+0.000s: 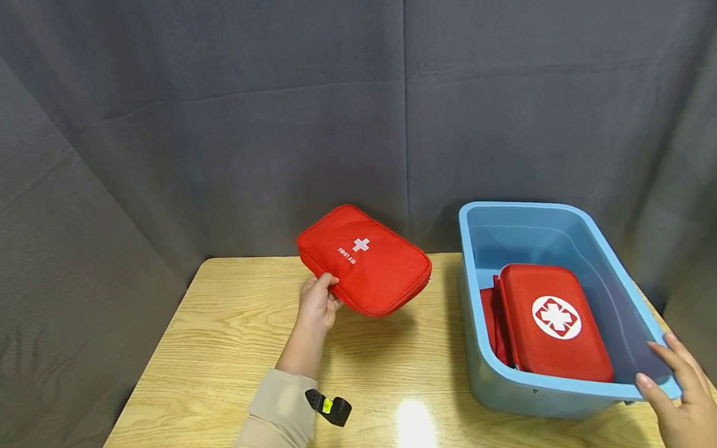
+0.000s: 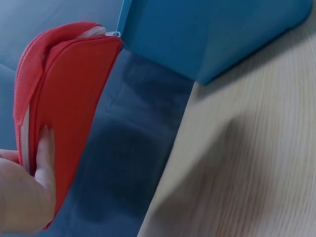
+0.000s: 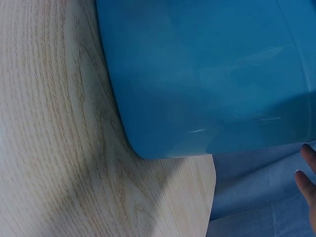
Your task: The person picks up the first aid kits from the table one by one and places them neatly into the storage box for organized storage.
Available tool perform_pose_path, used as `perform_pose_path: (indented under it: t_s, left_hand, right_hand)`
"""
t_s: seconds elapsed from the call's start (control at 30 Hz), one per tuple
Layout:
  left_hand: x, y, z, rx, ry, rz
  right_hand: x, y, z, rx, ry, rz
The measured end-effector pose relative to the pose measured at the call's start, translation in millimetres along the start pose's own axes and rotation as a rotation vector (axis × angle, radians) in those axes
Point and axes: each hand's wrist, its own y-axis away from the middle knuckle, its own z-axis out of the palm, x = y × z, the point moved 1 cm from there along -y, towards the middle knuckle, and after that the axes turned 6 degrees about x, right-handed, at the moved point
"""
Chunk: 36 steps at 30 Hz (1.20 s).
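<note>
A red first aid pouch [image 1: 383, 262] with a white cross hangs tilted above the wooden table, its near left edge pinched by my left hand [image 1: 320, 301]. In the left wrist view, the pouch [image 2: 74, 98] shows its zipper edge, partly parted, with fingers [image 2: 45, 153] flat along one side. My right hand [image 1: 687, 397] is at the near right corner of the blue bin [image 1: 507, 393], fingers loosely extended over its rim. Inside the bin lies a red case [image 1: 553, 355] with a white round emblem. Another red item [image 1: 488, 315] is partly hidden beside it.
The bin stands on the right part of the wooden table [image 1: 220, 347]. A grey curtain [image 1: 301, 120] hangs behind the table and along its sides. Bare tabletop shows left of the bin and under the pouch.
</note>
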Motion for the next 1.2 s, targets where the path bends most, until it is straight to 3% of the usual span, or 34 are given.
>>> perform_pose_path:
  t_s: [0.83, 1.2]
  left_hand:
    - [-15.5, 23.3, 32.8, -0.115, -0.005, -0.017]
    - [-9.6, 27.3, 39.3, -0.148, 0.039, -0.007]
  right_hand:
    - [-0.7, -1.8, -2.3, 0.011, -0.017, 0.003]
    - [-0.3, -1.9, -4.6, 0.015, -0.012, 0.006]
